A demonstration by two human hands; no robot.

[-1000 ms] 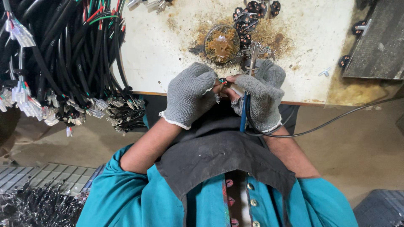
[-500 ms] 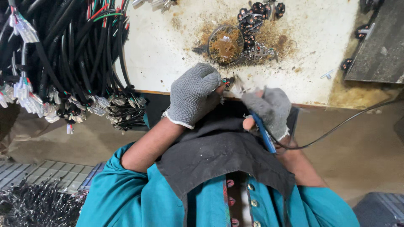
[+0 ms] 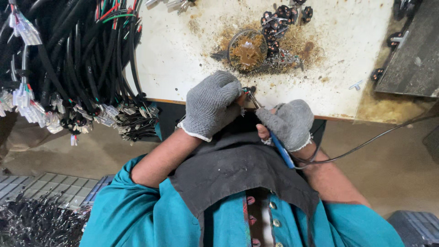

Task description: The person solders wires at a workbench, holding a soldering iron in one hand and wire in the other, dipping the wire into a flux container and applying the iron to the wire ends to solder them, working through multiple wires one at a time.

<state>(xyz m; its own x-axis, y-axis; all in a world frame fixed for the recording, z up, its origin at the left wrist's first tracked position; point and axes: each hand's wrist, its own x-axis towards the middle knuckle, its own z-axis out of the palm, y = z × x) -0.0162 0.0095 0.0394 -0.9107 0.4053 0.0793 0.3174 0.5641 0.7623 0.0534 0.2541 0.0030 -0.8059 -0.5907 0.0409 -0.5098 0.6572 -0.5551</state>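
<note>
At the white table's edge (image 3: 183, 98), left hand (image 3: 211, 104) pinches wire ends (image 3: 247, 93); right hand (image 3: 289, 123) grips the blue-handled iron (image 3: 281, 151).

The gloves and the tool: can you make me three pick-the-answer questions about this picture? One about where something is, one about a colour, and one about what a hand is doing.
1. Where does the bundle of black cables hang?
A. off the table's left side
B. on the person's lap
C. under the round tin

2. What colour is the tool's handle?
A. red
B. blue
C. yellow

3. What is the right hand doing?
A. lying flat and empty
B. gripping the tool
C. holding a cup

Answers: 1 A, the cables drape beside the white table. 2 B, blue shows below the grey glove. 3 B, its fingers wrap the handle, tip toward the left hand.
</note>
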